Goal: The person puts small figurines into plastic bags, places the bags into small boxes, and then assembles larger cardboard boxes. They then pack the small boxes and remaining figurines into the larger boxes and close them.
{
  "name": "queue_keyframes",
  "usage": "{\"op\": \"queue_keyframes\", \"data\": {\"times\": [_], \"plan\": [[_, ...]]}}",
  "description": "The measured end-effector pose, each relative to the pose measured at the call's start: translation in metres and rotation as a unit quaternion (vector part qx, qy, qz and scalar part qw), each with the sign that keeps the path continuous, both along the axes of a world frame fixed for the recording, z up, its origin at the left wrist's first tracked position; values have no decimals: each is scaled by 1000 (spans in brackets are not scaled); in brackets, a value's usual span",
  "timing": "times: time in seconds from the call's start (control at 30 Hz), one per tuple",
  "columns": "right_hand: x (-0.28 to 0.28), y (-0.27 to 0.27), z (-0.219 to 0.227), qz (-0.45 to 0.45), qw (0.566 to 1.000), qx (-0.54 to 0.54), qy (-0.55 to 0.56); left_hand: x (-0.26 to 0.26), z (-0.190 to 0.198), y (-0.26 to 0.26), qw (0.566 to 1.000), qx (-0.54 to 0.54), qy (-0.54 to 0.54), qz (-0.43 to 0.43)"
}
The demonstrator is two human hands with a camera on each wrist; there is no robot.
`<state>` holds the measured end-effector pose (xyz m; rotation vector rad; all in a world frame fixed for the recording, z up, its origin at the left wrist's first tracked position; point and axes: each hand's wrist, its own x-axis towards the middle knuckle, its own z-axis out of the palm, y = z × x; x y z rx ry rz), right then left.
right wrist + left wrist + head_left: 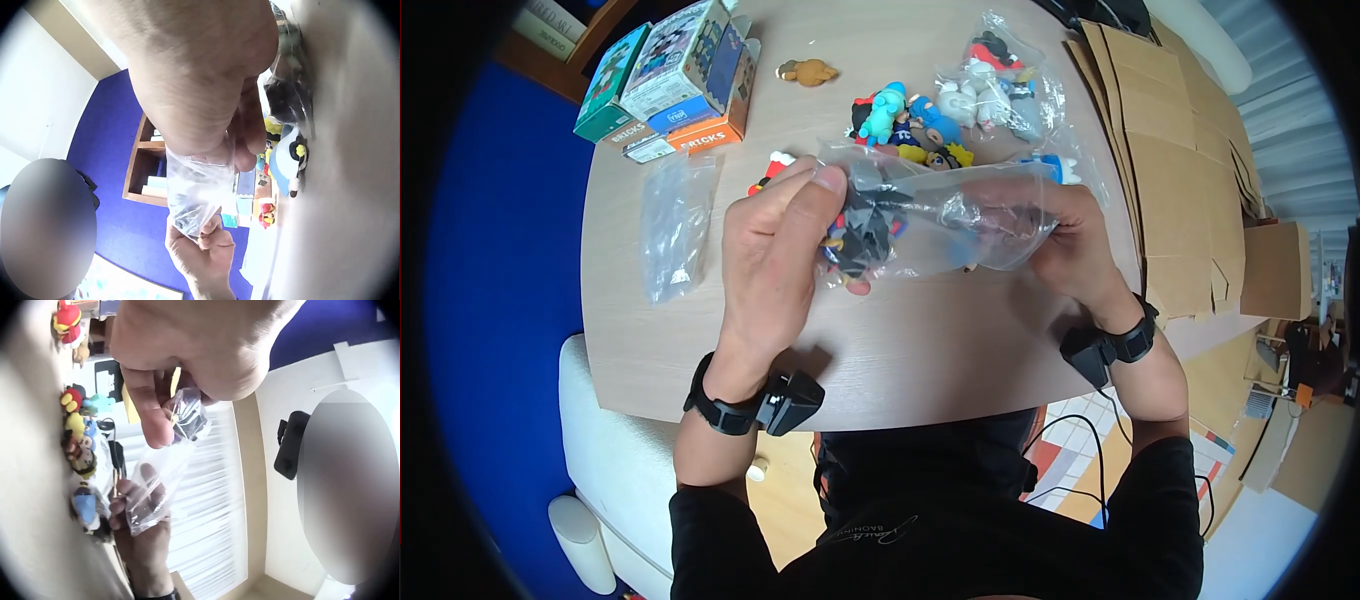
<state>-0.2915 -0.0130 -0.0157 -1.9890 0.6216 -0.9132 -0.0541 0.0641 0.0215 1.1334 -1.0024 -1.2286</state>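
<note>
A clear plastic bag is stretched between both hands above the table. Dark figures with red and blue parts lie in its left end, where the left hand grips it, thumb on top. At the bag's other end is the right hand, its fingers partly hidden by the film and seemingly inside the opening. In the left wrist view the bag hangs between the left hand and the right hand. The right wrist view shows the bag below the right hand, with the left hand beyond.
An empty clear bag lies at the table's left, below stacked toy boxes. Several coloured figures are piled behind the hands, beside bagged figures. A brown figure lies farther back. Folded cardboard stands at right.
</note>
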Motion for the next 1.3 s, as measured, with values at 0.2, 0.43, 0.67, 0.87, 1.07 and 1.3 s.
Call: {"op": "queue_keyframes", "data": {"times": [0.2,0.43,0.67,0.87,1.07,1.3], "plan": [[-3,-1,-4,30,999,40,-7,11,-9,-6,982,-134,-123,59],[-2,0,-1,32,999,21,-12,7,-9,-6,972,-137,-144,123],[-3,-1,-7,16,1000,9,-13,-1,-11,-7,985,-134,20,106],[-2,-3,1,41,995,-88,-1,5,-23,-7,985,-134,100,31],[1,-2,0,27,995,-92,34,-2,-15,-8,978,-84,191,0],[3,3,7,61,996,-61,36,-10,-17,-10,964,12,267,-1]]}}
